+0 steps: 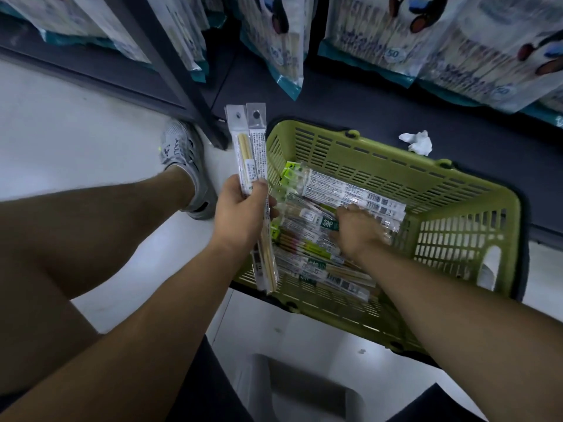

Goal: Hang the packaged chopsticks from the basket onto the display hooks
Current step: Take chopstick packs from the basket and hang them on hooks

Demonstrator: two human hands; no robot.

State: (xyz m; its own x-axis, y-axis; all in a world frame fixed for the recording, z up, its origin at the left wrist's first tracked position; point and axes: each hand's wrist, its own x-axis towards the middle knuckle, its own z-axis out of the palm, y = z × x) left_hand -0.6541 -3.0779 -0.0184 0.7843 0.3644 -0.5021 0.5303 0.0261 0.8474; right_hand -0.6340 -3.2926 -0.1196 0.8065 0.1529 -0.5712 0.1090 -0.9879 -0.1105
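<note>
Item: held packets [250,153], two slim clear sleeves of wooden chopsticks. They stood upright above the basket's near-left corner, side by side and overlapping, each with a punched hang hole in its top tab.

Grip: the left hand [240,214] was closed around their middle, thumb across the front. The right hand [356,229] lay down among the loose packets [350,190] in the basket, fingers bent and mostly hidden behind its back. Whether it had pinched one could not be told.

Step in hand, as judged: gathering a further packet to join the two.

Handling advice: lift one sleeve by its tab end so the pile does not drag along. Turn it tab-up, and line its hole with the others before going to the hooks.

Container: green slatted basket [365,153], resting on the dark shelf base [350,95]. It held many chopstick packets lying flat and criss-crossed, some with green labels, some showing white barcode backs.

Surroundings: large printed bags [457,56] hung above, and a crumpled white tissue [417,143] lay beside the basket. No display hook for the chopsticks was in view.
</note>
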